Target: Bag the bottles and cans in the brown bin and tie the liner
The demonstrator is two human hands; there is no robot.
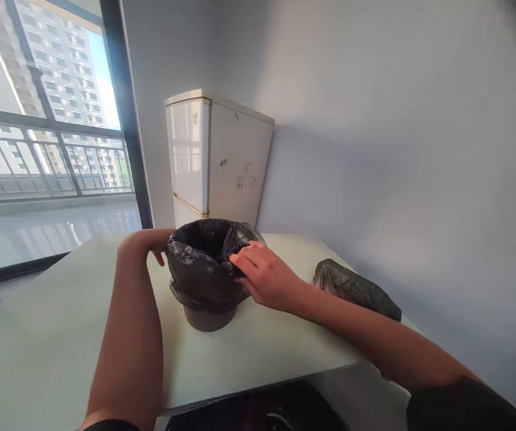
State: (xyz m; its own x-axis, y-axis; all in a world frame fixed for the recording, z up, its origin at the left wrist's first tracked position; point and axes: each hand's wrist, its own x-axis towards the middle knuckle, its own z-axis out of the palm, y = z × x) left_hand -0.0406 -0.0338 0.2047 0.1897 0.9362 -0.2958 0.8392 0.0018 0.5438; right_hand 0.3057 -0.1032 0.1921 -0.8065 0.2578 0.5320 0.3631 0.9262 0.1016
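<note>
We find no brand, label or writing we can read on anything here. Our left hand (150, 240) rests against the left rim of the small bin (208, 317), its grip curled around the edge of the black bag (202, 263) that lines it, though we cannot tell how firmly it is pressed together. Our right hand (264, 276) lies on the bag's right side, fingers (242, 258) loosely spread and touching the plastic at the rim. The bin stands on the pale bench (38, 335), between both hands. A second crumpled bag (354, 287) lies to the right, near our right forearm. A white fridge (217, 158) stands behind.
</note>
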